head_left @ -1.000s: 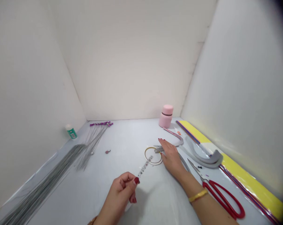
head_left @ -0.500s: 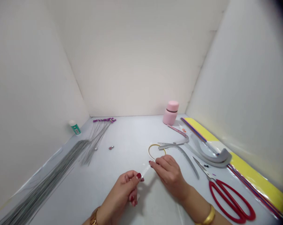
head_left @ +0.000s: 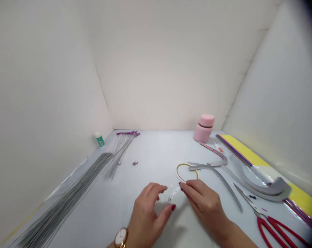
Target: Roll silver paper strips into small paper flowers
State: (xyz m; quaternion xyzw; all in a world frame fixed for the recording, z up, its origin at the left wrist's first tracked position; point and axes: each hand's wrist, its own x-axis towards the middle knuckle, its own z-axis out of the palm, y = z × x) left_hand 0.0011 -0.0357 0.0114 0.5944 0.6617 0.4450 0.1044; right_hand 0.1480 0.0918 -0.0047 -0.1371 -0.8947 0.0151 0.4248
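A short, narrow whitish strip (head_left: 174,193) with small marks runs between my two hands; what it is made of I cannot make out. My right hand (head_left: 206,203) pinches its far end between thumb and fingers. My left hand (head_left: 149,210), a watch (head_left: 121,237) on its wrist, has thumb and fingers spread around the near end without gripping it. Just beyond my right fingertips a roll of tape with a yellow inner ring (head_left: 178,171) lies on the table, and one end of a grey curved strip (head_left: 224,178) rests over it.
At right lie red-handled scissors (head_left: 270,225), pale curled strips (head_left: 277,190), a pink strip (head_left: 211,150) and yellow sheets (head_left: 238,147). A pink flask (head_left: 204,128) stands behind. Grey wires (head_left: 75,193), purple-tipped stems (head_left: 119,153), a small metallic piece (head_left: 135,163) and a glue stick (head_left: 99,139) are left.
The view has turned slightly left, so things appear further right. My left hand has let go of the strip and spread its fingers. My right hand keeps its pinch.
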